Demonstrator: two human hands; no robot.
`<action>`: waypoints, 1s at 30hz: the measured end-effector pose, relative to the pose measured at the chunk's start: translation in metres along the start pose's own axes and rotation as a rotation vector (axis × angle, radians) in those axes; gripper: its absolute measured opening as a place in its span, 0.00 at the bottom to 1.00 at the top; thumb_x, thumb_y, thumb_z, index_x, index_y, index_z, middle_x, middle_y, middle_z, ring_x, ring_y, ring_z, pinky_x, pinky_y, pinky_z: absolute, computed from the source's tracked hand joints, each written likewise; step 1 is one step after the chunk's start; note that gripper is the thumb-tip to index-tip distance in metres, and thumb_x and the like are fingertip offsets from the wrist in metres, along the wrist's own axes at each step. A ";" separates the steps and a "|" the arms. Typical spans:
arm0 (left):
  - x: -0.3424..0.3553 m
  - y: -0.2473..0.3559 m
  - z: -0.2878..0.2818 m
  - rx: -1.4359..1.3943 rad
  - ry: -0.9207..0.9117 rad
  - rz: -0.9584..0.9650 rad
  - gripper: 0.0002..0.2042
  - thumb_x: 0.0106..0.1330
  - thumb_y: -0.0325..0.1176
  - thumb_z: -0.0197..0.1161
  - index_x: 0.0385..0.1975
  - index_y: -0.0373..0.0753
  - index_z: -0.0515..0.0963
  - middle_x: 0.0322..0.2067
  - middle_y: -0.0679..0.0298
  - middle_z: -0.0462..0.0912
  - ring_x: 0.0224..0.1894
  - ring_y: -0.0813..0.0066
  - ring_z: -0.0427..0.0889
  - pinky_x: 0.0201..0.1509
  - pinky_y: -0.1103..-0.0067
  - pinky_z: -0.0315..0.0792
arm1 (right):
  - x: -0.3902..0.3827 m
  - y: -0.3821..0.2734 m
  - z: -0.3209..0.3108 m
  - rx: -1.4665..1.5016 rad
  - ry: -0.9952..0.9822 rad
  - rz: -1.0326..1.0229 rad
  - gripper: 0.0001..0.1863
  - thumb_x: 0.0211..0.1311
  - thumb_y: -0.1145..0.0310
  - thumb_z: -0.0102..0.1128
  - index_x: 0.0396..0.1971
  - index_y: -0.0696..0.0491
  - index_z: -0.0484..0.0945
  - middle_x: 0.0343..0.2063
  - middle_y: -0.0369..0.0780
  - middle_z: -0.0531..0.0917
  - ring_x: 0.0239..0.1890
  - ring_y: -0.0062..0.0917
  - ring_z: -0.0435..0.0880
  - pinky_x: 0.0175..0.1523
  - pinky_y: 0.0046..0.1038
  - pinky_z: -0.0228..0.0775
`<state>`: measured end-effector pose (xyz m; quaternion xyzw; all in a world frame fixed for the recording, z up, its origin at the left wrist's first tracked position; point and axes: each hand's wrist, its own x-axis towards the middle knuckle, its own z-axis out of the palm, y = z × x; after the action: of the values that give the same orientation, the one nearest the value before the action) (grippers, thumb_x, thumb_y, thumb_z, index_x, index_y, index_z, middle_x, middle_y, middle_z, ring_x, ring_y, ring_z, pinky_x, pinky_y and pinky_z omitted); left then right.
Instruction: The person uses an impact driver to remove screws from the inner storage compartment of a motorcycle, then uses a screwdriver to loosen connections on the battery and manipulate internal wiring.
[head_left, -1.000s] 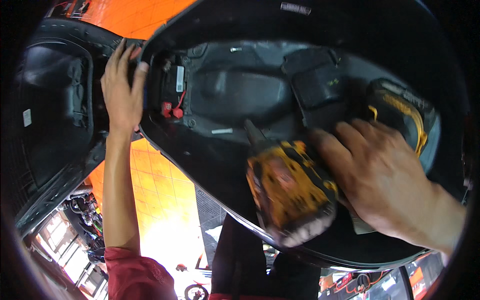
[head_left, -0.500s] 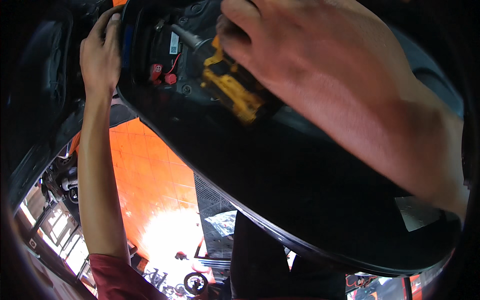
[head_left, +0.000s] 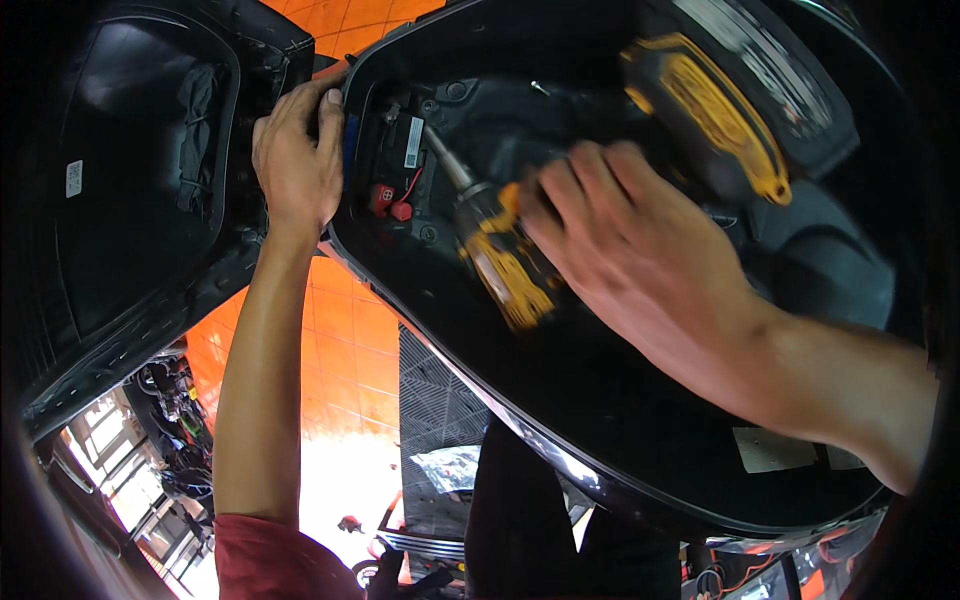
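My right hand (head_left: 640, 260) grips a yellow and black cordless driver (head_left: 500, 255), blurred by motion, with its bit pointing up-left toward a battery (head_left: 395, 165) with red terminal caps inside a black scooter storage tub (head_left: 620, 430). My left hand (head_left: 295, 160) rests on the tub's left rim, fingers curled over the edge beside the battery compartment. A second yellow and black tool (head_left: 715, 105) lies deeper in the tub, above my right hand.
The raised black scooter seat (head_left: 140, 200) stands open at the left. Orange floor tiles (head_left: 345, 330) show below, with a black ribbed mat (head_left: 440, 420) and parked scooter parts at the lower left. White stickers sit on the tub's lower right.
My right hand drew back from close to the camera and lowered the driver into the tub, with the bit aimed at the battery. My left hand stayed on the rim.
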<state>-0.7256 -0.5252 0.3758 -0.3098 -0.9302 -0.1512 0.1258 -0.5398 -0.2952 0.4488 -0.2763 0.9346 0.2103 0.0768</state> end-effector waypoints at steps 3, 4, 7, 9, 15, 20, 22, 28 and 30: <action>-0.006 -0.002 0.003 -0.042 -0.018 0.002 0.16 0.73 0.39 0.49 0.51 0.43 0.81 0.45 0.60 0.84 0.52 0.65 0.79 0.58 0.73 0.63 | 0.028 -0.014 0.022 -0.088 -0.001 0.030 0.24 0.57 0.62 0.58 0.53 0.56 0.75 0.41 0.38 0.74 0.46 0.28 0.72 0.54 0.31 0.62; -0.005 -0.001 0.003 -0.044 -0.012 0.000 0.16 0.73 0.39 0.49 0.50 0.43 0.81 0.45 0.60 0.84 0.52 0.65 0.80 0.58 0.73 0.63 | 0.034 -0.018 0.025 -0.105 -0.018 0.048 0.26 0.56 0.62 0.60 0.55 0.57 0.73 0.44 0.39 0.74 0.48 0.28 0.72 0.55 0.31 0.61; -0.004 -0.005 0.002 -0.023 0.018 0.018 0.15 0.73 0.39 0.50 0.50 0.43 0.81 0.45 0.60 0.84 0.51 0.65 0.80 0.58 0.73 0.63 | 0.039 -0.028 0.036 -0.104 -0.060 0.056 0.32 0.56 0.62 0.61 0.61 0.58 0.70 0.46 0.40 0.74 0.50 0.28 0.71 0.55 0.30 0.62; -0.005 -0.007 0.003 -0.013 0.033 0.022 0.16 0.73 0.40 0.50 0.49 0.42 0.82 0.44 0.60 0.84 0.50 0.65 0.80 0.58 0.73 0.63 | 0.039 -0.035 0.045 -0.053 -0.085 0.057 0.29 0.64 0.60 0.55 0.63 0.56 0.68 0.50 0.41 0.75 0.53 0.31 0.73 0.57 0.35 0.62; -0.008 -0.012 0.007 -0.002 0.047 0.011 0.16 0.72 0.42 0.52 0.49 0.41 0.82 0.46 0.58 0.84 0.50 0.61 0.81 0.59 0.71 0.65 | 0.044 -0.046 0.062 0.397 -0.148 0.152 0.32 0.62 0.69 0.57 0.66 0.59 0.62 0.55 0.47 0.74 0.62 0.37 0.71 0.63 0.40 0.64; -0.005 -0.005 -0.001 -0.136 -0.031 -0.096 0.17 0.72 0.43 0.53 0.49 0.41 0.82 0.48 0.57 0.84 0.52 0.57 0.81 0.60 0.69 0.68 | 0.074 0.002 0.051 0.826 -0.508 0.057 0.42 0.55 0.63 0.67 0.68 0.59 0.58 0.56 0.52 0.76 0.60 0.41 0.75 0.62 0.35 0.69; -0.005 -0.005 0.003 -0.096 -0.013 -0.084 0.17 0.72 0.44 0.52 0.50 0.42 0.82 0.48 0.56 0.84 0.52 0.56 0.81 0.60 0.69 0.68 | 0.083 0.009 0.050 0.856 -0.586 0.078 0.45 0.51 0.60 0.72 0.67 0.60 0.59 0.53 0.53 0.78 0.58 0.41 0.77 0.61 0.35 0.70; -0.007 -0.011 0.004 -0.033 0.018 -0.010 0.18 0.72 0.46 0.52 0.51 0.43 0.81 0.47 0.54 0.84 0.51 0.55 0.82 0.59 0.69 0.69 | 0.081 0.004 0.060 0.882 -0.406 0.015 0.36 0.48 0.64 0.73 0.59 0.57 0.71 0.45 0.49 0.84 0.53 0.41 0.81 0.56 0.37 0.73; -0.010 -0.017 0.004 -0.040 0.011 -0.034 0.18 0.71 0.47 0.53 0.51 0.44 0.81 0.47 0.53 0.84 0.52 0.54 0.82 0.59 0.70 0.70 | 0.073 -0.009 0.057 0.747 -0.231 0.031 0.31 0.50 0.66 0.70 0.56 0.57 0.74 0.41 0.48 0.85 0.49 0.40 0.83 0.53 0.38 0.75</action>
<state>-0.7293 -0.5420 0.3656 -0.2954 -0.9315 -0.1735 0.1223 -0.5944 -0.3130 0.3754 -0.1895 0.9361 -0.1137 0.2736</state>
